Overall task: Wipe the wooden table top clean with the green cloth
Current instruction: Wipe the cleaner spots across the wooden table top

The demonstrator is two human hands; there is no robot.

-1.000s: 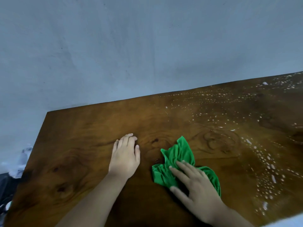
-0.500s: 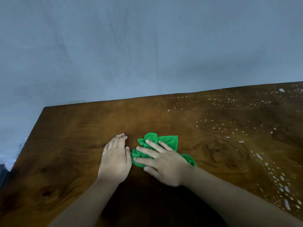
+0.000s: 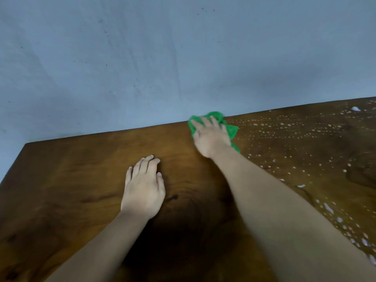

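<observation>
On the wooden table top (image 3: 81,180), right hand (image 3: 210,137) presses green cloth (image 3: 232,130).

Room over table top (image 3: 81,180) (wall (image 3: 142,68) behind)

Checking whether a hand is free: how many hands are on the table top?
2. The left hand rests flat on bare wood of the table, nearer the person; the right hand presses the green cloth at its far edge. None hidden.

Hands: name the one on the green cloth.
The right hand, pressing the green cloth near the far edge; the left hand rests on bare table top.
</observation>
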